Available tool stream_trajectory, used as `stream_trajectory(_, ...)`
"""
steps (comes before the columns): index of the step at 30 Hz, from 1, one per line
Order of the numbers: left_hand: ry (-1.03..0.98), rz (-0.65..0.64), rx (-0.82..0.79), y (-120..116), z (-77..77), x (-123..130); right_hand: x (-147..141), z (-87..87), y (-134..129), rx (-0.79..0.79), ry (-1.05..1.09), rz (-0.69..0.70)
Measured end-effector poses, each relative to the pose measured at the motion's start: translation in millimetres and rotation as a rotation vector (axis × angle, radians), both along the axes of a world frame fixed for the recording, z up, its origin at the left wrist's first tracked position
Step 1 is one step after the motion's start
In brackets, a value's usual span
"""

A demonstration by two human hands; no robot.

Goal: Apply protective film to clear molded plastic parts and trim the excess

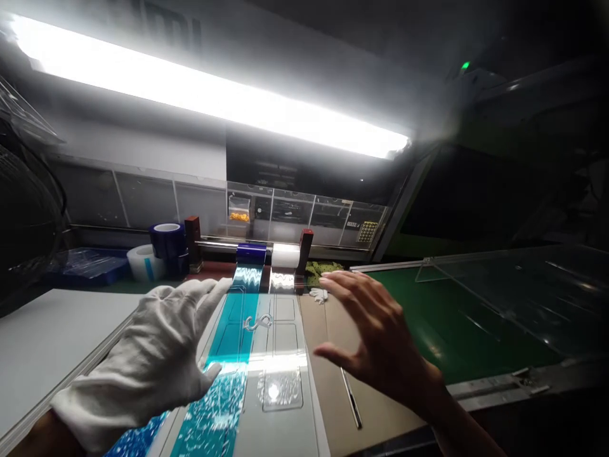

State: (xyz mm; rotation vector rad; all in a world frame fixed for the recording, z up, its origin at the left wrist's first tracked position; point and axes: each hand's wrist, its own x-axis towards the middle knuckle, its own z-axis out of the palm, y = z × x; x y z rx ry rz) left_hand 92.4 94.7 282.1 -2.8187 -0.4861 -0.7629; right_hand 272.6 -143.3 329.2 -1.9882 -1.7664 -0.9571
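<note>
Glossy teal film strip (234,333) on smooth white board (285,435), bright tube light (214,89) above. White cloth-gloved left hand (147,349), bare right hand (378,330): thumbs spread apart from fingers.

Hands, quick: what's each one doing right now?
Left hand: open, gloved; can't tell if holding anything clear.
Right hand: open, bare; same uncertainty.

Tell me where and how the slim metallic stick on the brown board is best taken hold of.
Probably around the middle of the slim metallic stick, thumb and finger pinching its two long sides, coming down from above with the bare right hand, the nearer of the two hands. It is thin and lies lengthwise on the brown board, leaving both long sides exposed.
</note>
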Motion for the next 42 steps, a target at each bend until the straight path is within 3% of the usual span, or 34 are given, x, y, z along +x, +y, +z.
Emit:
stream_trajectory(2, 0.082, -0.021, 0.03, -3.7, -11.6, -3.8, -0.6, -18.9, 6.9, -0.189, 0.047, 0.022)
stream_trajectory(5, 0.124, -0.039, 0.047, -8.9, -15.3, -7.6, -2.5, -41.8, 16.6, -0.379, 0.108, 0.057)
stream_trajectory(8, 0.122, -0.051, 0.044, -11.2, -16.5, -11.1, -2.9, -53.5, 22.7, -0.449, 0.16, 0.075)
stream_trajectory(12, 0.115, -0.058, -0.031, -9.6, -23.2, -20.4, -1.9, -54.6, 23.0, -0.438, 0.228, 0.102)
stream_trajectory(15, 0.053, -0.184, -0.213, -12.7, -30.9, -25.9, -3.6, -58.8, 21.7, -0.43, 0.324, 0.159)
stream_trajectory(19, -0.104, -0.459, -0.641, -30.8, -51.1, -18.1, -7.1, -81.5, 23.2, -0.46, 0.515, 0.282)
stream_trajectory(21, -0.175, -0.507, -0.828, -38.4, -63.1, -11.2, -4.6, -91.3, 22.8, -0.459, 0.582, 0.318)
stream_trajectory(23, -0.189, -0.496, -0.887, -39.4, -69.7, -7.4, 1.7, -92.5, 19.7, -0.445, 0.599, 0.293)
stream_trajectory(26, -0.031, -0.368, -0.712, -32.4, -61.0, -6.8, 9.9, -78.0, 14.3, -0.455, 0.495, 0.213)
stream_trajectory(31, 0.372, 0.002, -0.129, -36.7, -31.1, 13.5, -6.1, -52.1, 25.6, -0.485, 0.152, 0.054)
stream_trajectory(33, 0.439, 0.042, 0.049, -42.5, -34.3, 27.2, -13.3, -51.1, 31.9, -0.514, 0.086, 0.022)
stream_trajectory(35, 0.434, 0.016, 0.076, -44.1, -46.5, 35.7, -10.8, -54.9, 32.0, -0.536, 0.097, 0.008)
stream_trajectory(37, 0.388, -0.051, -0.1, -40.7, -61.4, 36.2, 2.3, -62.4, 24.3, -0.554, 0.187, 0.022)
stream_trajectory(39, 0.342, -0.15, -0.386, -35.5, -73.8, 30.1, 20.7, -72.6, 11.5, -0.599, 0.34, 0.078)
stream_trajectory(42, 0.33, -0.287, -0.71, -32.0, -83.3, 17.3, 42.2, -89.7, -8.7, -0.692, 0.556, 0.181)
